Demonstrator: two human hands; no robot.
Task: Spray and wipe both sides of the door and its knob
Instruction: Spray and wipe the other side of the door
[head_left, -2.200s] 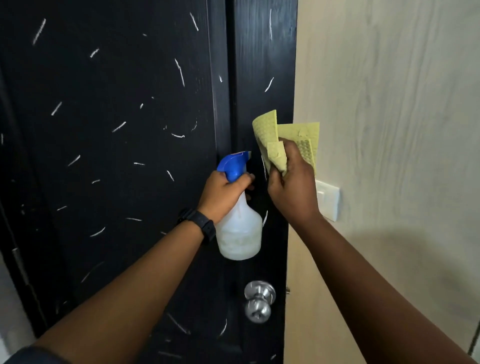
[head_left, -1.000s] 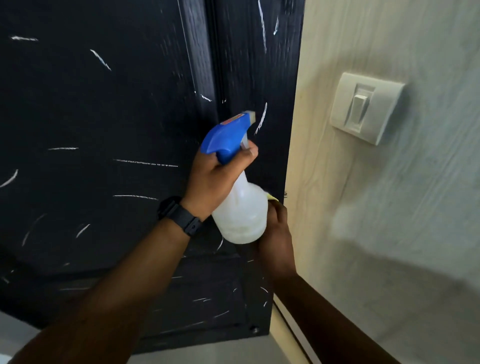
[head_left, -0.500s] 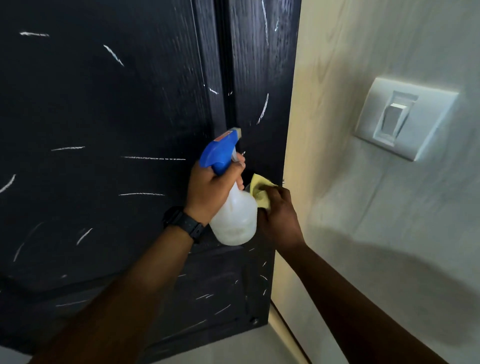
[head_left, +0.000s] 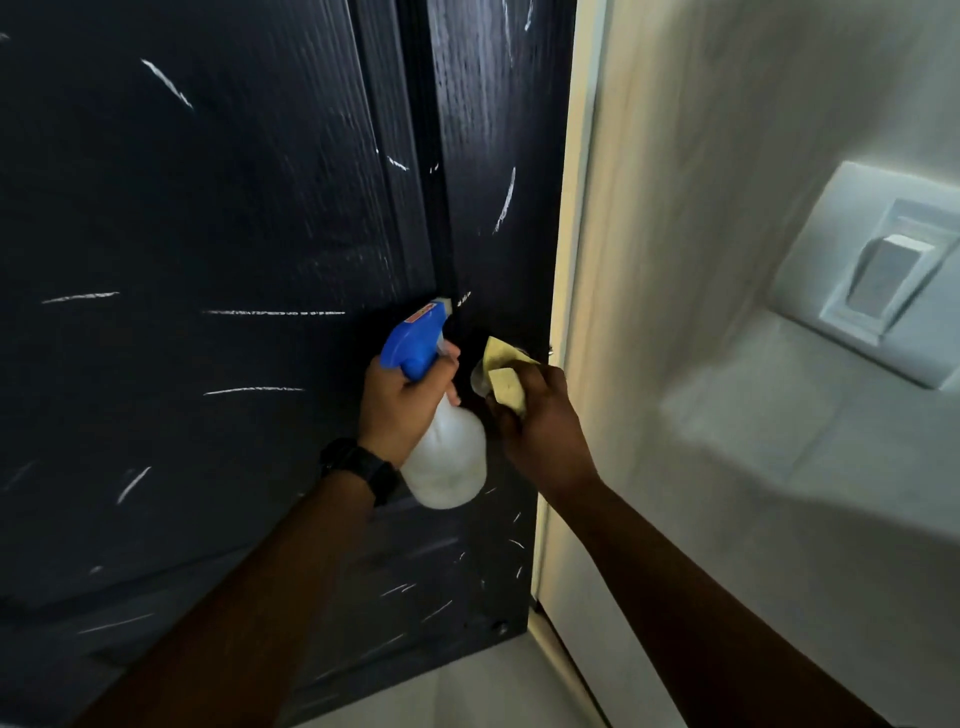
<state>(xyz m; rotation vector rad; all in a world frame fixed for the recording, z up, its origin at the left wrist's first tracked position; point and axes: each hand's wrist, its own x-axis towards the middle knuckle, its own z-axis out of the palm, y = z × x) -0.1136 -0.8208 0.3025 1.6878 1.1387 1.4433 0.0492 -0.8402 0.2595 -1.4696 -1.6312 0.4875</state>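
A black door with white scratch-like marks fills the left and centre. My left hand grips a white spray bottle with a blue trigger head, held close to the door. My right hand holds a yellow cloth wrapped round the door knob; only a sliver of the silvery knob shows at the cloth's left edge. The two hands are side by side near the door's right edge.
A pale door frame runs down right of the door. The light wall carries a white light switch at right. A strip of pale floor shows below the door. A black watch sits on my left wrist.
My right hand came down from the door's upper edge to the knob with the cloth. The view dropped lower and closer. The bottle stayed beside the knob.
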